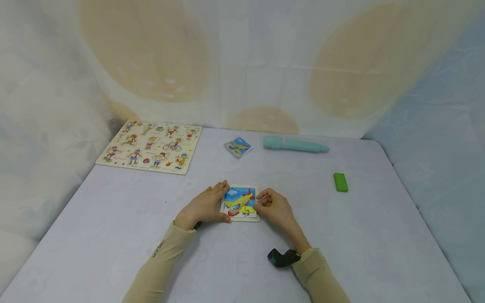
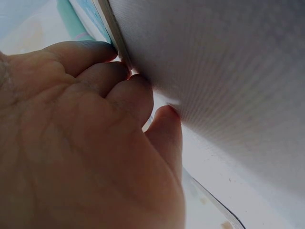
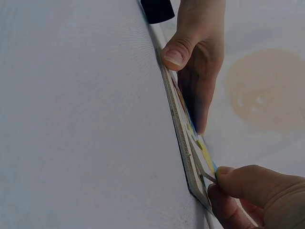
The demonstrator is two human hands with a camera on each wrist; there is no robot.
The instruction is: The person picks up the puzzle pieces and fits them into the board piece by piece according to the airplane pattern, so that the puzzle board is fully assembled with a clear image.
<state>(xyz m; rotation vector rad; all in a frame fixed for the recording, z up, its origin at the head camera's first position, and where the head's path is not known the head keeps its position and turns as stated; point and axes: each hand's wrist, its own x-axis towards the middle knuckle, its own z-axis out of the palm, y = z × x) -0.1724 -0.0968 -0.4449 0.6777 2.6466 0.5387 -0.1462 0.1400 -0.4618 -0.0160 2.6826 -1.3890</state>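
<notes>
A small square jigsaw puzzle with a pale wooden frame (image 1: 244, 220) lies at the middle of the table. Its picture (image 1: 238, 204) shows a yellow and red aeroplane on blue. My left hand (image 1: 206, 206) rests along the frame's left side, fingers at the upper corner and thumb on the lower corner. At the right side, my right hand (image 1: 277, 210) pinches a thin puzzle piece (image 3: 205, 166) between thumb and finger. In the right wrist view this piece is tilted, its near edge raised off the board. The left wrist view shows the left fingertips (image 2: 138, 93) against the board's edge.
A wooden board with cartoon sports figures (image 1: 151, 147) lies at the back left. Behind the puzzle are a small aeroplane picture card (image 1: 238, 147) and a mint-green pen-shaped object (image 1: 297, 144). A green block (image 1: 340, 182) sits to the right. Patterned cloth (image 1: 261, 63) hangs behind the table.
</notes>
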